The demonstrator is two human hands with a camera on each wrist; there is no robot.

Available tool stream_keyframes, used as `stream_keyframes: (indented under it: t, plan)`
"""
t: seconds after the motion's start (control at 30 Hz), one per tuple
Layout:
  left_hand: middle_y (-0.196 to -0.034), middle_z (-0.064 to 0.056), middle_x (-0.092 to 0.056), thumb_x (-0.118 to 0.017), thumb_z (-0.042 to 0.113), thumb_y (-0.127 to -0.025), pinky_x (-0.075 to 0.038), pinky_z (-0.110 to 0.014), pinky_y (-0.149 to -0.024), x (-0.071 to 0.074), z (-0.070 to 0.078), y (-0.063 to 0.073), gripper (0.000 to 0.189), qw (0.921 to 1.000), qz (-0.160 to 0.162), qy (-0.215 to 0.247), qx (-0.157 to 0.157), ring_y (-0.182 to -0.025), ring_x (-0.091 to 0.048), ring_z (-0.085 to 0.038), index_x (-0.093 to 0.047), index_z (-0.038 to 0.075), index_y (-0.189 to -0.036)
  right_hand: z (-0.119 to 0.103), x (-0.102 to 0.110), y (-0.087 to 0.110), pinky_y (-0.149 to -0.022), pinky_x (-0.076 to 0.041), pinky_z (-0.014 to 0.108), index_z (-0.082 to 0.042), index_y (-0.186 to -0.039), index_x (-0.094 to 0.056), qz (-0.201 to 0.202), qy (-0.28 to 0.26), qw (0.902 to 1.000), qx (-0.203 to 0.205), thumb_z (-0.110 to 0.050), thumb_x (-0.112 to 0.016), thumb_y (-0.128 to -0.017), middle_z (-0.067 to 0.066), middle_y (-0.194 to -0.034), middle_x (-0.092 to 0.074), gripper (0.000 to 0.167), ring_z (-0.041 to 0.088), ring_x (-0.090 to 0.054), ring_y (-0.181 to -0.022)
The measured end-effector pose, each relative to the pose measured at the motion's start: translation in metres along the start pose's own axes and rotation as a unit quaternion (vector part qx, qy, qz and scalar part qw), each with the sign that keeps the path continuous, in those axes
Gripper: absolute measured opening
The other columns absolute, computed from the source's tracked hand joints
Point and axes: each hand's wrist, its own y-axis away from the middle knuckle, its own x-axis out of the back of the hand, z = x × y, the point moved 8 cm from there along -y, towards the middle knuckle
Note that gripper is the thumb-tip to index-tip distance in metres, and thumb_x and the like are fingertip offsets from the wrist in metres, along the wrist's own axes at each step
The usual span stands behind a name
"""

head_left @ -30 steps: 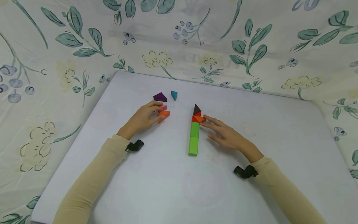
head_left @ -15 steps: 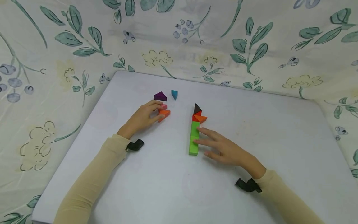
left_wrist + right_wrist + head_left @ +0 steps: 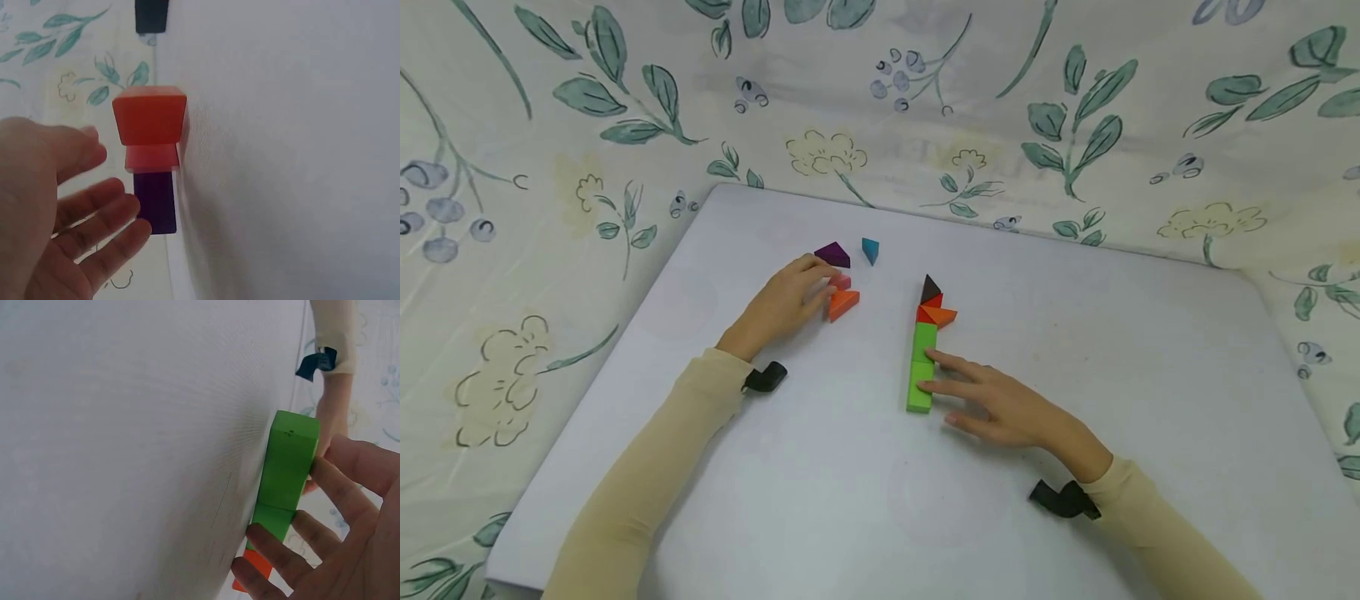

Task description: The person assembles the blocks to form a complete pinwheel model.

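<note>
Right hand (image 3: 1009, 406), fingers spread, touches green blocks (image 3: 920, 368) mid-frame; left hand (image 3: 778, 302), empty, fingers parted, hovers by orange block (image 3: 844, 305) left of center.

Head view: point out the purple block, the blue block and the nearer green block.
Purple block (image 3: 835, 252), head view: top face.
Blue block (image 3: 870, 249), head view: middle of its visible surface.
Nearer green block (image 3: 917, 399), head view: top face.

Seemingly a home: floral cloth (image 3: 970, 108) (a leafy, berried print) borders a white tabletop (image 3: 835, 500).
</note>
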Motion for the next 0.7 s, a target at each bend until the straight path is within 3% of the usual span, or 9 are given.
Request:
stream_keyframes:
  t: [0.13,0.37,0.53,0.7]
  plan:
    - [-0.123,-0.009,-0.062,-0.064,0.024,-0.096,-0.048,-0.044,-0.104,0.001,-0.004,-0.011,0.035,0.9996,-0.017,-0.010,0.023,-0.115,-0.058,-0.027,-0.064,0.010,-0.128,0.001,0.001,0.000,-0.108,-0.043,0.051,-0.030,-0.144,-0.050,0.001,-0.001,1.0000,-0.001,-0.027,-0.066,-0.093,0.005,-0.161,-0.028,0.053,0.026,-0.036,-0.144]
    - [-0.112,-0.008,-0.071,-0.066,0.015,-0.094,-0.051,-0.040,-0.098,-0.004,-0.003,-0.043,0.022,0.9949,-0.097,-0.003,0.029,-0.105,-0.061,-0.025,-0.072,0.008,-0.114,-0.001,0.005,0.000,-0.107,-0.044,0.052,-0.028,-0.143,-0.051,0.008,-0.004,0.9999,0.008,-0.025,-0.066,-0.093,0.007,-0.160,-0.030,0.053,0.027,-0.037,-0.144]
    - [-0.108,-0.007,-0.071,-0.068,0.013,-0.093,-0.051,-0.036,-0.095,-0.017,0.008,-0.062,0.021,0.9883,-0.152,-0.010,0.015,-0.100,-0.060,-0.024,-0.072,0.008,-0.113,0.000,0.004,0.001,-0.106,-0.044,0.052,-0.028,-0.143,-0.051,0.007,-0.012,0.9999,0.005,-0.024,-0.066,-0.093,0.006,-0.160,-0.029,0.053,0.027,-0.037,-0.144]
    - [-0.114,-0.004,-0.069,-0.070,0.014,-0.091,-0.052,-0.033,-0.096,-0.027,0.024,-0.070,0.028,0.9853,-0.170,-0.011,0.002,-0.104,-0.060,-0.021,-0.069,0.009,-0.119,0.001,0.001,0.001,-0.106,-0.044,0.052,-0.030,-0.143,-0.050,0.008,-0.012,0.9999,0.009,-0.024,-0.067,-0.092,0.005,-0.160,-0.029,0.054,0.026,-0.036,-0.144]
